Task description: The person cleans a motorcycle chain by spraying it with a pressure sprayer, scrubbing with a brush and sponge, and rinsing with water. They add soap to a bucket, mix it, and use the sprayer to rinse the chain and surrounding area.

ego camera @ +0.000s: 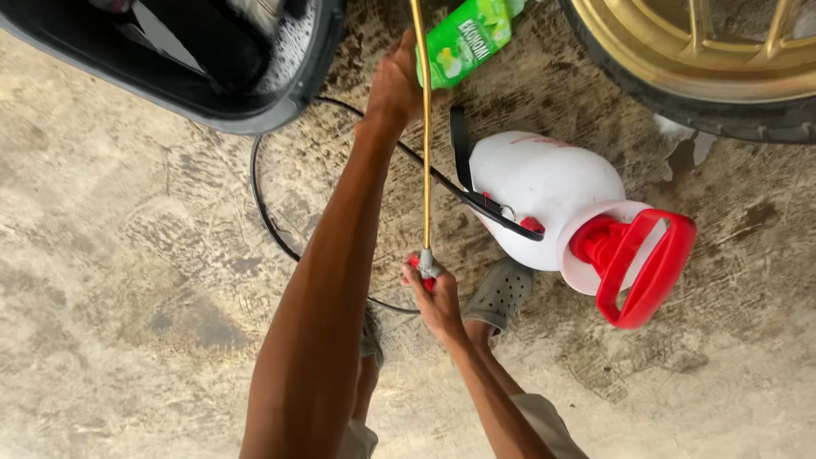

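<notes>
Left grip (393, 85) clenched on green pouch (466, 41); right grip (435, 293) grasping brass spray wand (426, 127), beside white pressure sprayer (544, 191).

Your two arms were bare from wrist to above the elbow, with no sleeves, gloves, watch or rings showing. Your left hand (393, 85) sat near twelve o'clock, your right hand (438, 302) just below the centre. You wore light khaki shorts (544, 421), their hems visible toward six o'clock. On your feet were grey rubber clogs (501, 293) dotted with round vent holes, the clearer one just right of centre.
</notes>
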